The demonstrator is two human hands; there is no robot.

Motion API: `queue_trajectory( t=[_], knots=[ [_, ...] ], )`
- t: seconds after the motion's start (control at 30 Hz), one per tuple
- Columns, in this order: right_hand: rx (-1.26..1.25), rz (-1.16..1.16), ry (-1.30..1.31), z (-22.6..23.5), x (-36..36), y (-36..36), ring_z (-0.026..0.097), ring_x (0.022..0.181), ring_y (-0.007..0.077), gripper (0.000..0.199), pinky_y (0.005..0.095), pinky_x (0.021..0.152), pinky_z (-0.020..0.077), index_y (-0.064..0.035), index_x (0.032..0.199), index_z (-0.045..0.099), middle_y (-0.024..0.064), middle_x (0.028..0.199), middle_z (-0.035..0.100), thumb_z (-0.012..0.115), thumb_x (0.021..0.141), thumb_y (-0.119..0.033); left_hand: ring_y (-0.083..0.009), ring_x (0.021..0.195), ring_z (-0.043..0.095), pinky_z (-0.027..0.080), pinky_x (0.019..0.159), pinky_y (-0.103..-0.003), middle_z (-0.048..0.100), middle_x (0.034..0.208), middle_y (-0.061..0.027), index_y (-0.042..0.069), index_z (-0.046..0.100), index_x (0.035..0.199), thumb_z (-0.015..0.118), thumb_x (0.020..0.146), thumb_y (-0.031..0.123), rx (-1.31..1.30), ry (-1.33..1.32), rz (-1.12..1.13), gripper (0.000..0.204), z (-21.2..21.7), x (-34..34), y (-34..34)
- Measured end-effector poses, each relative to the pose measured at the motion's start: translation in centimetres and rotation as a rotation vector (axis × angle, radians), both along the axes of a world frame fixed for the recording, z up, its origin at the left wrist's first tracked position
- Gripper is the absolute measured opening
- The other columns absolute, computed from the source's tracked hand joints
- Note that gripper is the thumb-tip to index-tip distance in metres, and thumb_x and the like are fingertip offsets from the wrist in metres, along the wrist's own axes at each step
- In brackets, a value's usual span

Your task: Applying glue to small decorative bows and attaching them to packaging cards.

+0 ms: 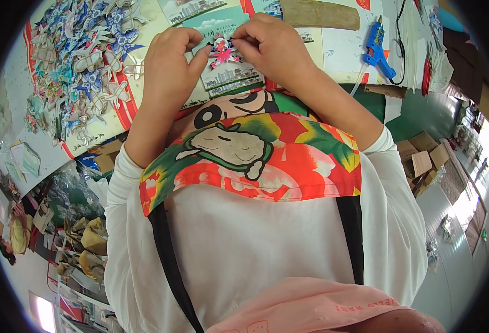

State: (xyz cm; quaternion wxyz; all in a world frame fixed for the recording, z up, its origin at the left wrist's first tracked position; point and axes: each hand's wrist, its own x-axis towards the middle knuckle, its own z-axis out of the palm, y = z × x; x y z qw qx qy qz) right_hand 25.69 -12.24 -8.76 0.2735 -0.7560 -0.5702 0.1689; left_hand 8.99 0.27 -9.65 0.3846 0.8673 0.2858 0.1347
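Above the card (230,77), left hand (169,69) and right hand (275,47) — fingertips pinching a pink cutout (222,53).

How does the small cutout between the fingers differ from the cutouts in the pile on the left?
The held cutout is mostly pink and white; the pile runs to blue, teal and cream. The held cutout is single, pinched by the left hand and right hand over a printed card; the pile lies loose and overlapping on the table. Both look like flat decorative cutouts.
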Motion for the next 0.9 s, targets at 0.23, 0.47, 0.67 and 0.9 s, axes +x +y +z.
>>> queue_trajectory(
  t=[0.23,0.47,0.67,0.9],
  knots=[
    [-0.027,-0.028,0.051,0.0,0.1,0.1,0.055,0.064,0.0194,0.007,0.0306,0.059,0.0436,-0.0049,0.086,0.067,0.0048,0.076,0.059,0.070,0.081,-0.009,-0.0222,0.082,0.056,0.046,0.077,-0.033,0.062,0.088,-0.0058,0.005,0.063,0.094,0.069,0.080,0.013,0.007,0.031,0.014,0.018,0.4,0.4,-0.3],
    [-0.022,-0.035,0.047,-0.1,0.1,0.0,0.055,0.064,0.0191,0.008,0.0304,0.059,0.0436,-0.0048,0.086,0.067,0.0050,0.077,0.059,0.071,0.081,-0.010,-0.0238,0.083,0.057,0.047,0.079,-0.035,0.062,0.090,-0.0089,0.005,0.065,0.105,0.065,0.080,0.010,-0.103,-0.016,0.135,0.025,1.2,0.2,0.5],
    [-0.027,-0.040,0.053,-0.1,0.0,-0.1,0.055,0.065,0.0196,0.008,0.0309,0.060,0.0440,-0.0049,0.086,0.066,0.0051,0.077,0.058,0.070,0.082,-0.010,-0.0236,0.085,0.058,0.047,0.079,-0.035,0.062,0.092,-0.0106,0.005,0.067,0.113,0.062,0.082,0.007,0.297,0.149,-0.020,0.031,0.6,0.0,2.2],
    [-0.002,-0.021,0.033,-0.4,0.0,-0.2,0.055,0.067,0.0203,0.008,0.0315,0.062,0.0445,-0.0053,0.088,0.066,0.0051,0.077,0.058,0.070,0.082,-0.010,-0.0209,0.084,0.060,0.048,0.076,-0.032,0.063,0.093,-0.0101,0.006,0.067,0.112,0.063,0.085,0.009,0.202,0.121,0.024,0.027,0.9,-0.2,1.6]
  ],
)
